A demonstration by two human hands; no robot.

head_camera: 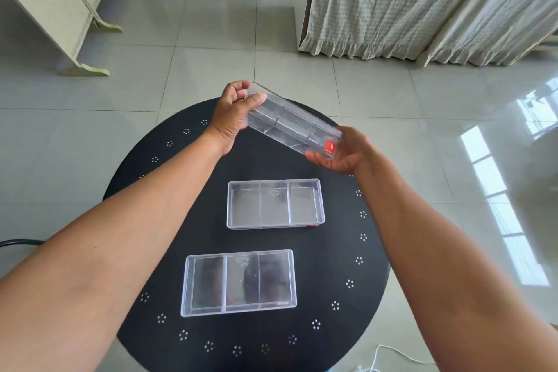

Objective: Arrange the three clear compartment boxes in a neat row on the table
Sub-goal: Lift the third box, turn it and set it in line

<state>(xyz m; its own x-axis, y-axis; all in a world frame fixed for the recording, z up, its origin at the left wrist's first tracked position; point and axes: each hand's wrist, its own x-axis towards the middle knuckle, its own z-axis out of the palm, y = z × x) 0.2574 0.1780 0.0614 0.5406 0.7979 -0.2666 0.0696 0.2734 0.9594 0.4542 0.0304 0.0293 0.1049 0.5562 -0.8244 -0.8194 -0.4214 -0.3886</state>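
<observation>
You are holding one clear compartment box, the held box (294, 122), in the air above the far part of the round black counter (332, 266), and it is slanting from upper left to lower right. Your left hand (234, 113) is gripping its far upper end, with the thumb lying across the near long wall and the fingers curled around the end. Your right hand (339, 154) is cupping the lower end from beneath, palm turned upward, the fingers closing on the end wall that is carrying a small red label (330, 148). The held box is touching nothing but your two hands. Two further boxes are lying flat and open side up on the counter, each divided into three compartments, all showing nothing inside. The middle box (275, 204) is sitting near the centre of the counter, below your right hand. The near box (239, 282) is resting closer to you and shifted to the left, well apart from the middle box, so their short ends are not lining up. Rings of small white dots are running around the rim of the counter. A pale tiled floor (211, 24) is surrounding it, with a curtain (407, 3) hanging at upper right.
</observation>
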